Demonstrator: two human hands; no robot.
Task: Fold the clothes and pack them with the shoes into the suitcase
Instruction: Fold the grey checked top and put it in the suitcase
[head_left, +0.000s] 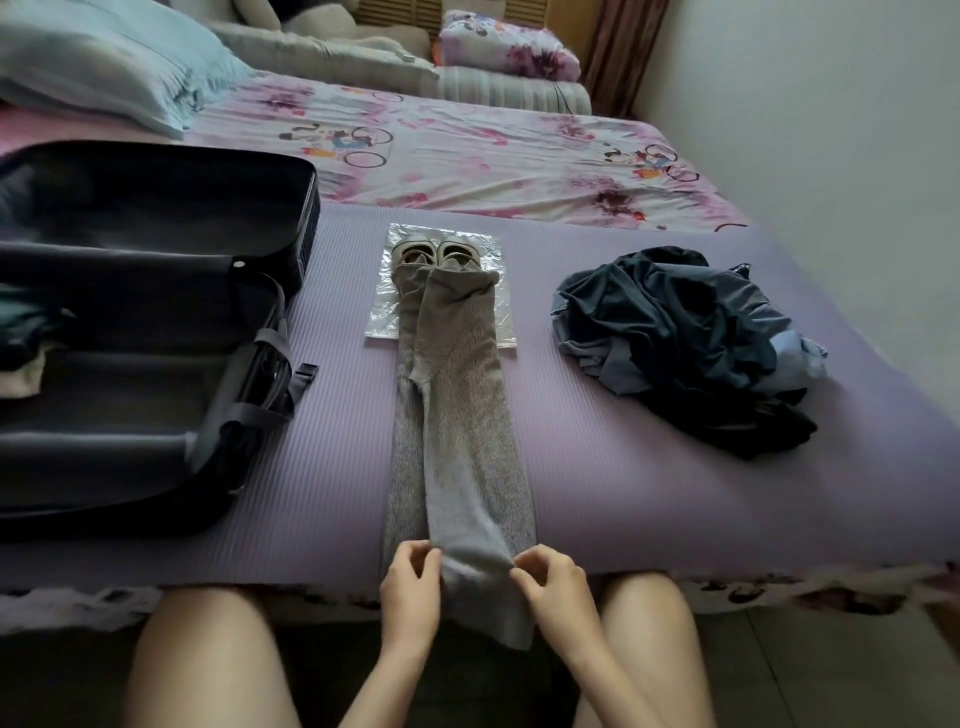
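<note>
My left hand (410, 587) and right hand (550, 587) pinched the half-folded grey trousers (457, 415) at the bed's edge, fingers curled. The shoes (436, 252) and dark pile (685, 343) lay unpacked beside the open suitcase (156, 322).

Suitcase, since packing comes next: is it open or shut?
Open. The suitcase lies flat on the purple mat with both halves spread and the inside showing.

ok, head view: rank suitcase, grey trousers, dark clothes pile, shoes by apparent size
1. suitcase: largest, even cut off at the left edge.
2-3. grey trousers and dark clothes pile: similar area, and the trousers lie nearer the camera, so unranked.
4. shoes: smallest, farthest, partly covered by the trousers.
</note>
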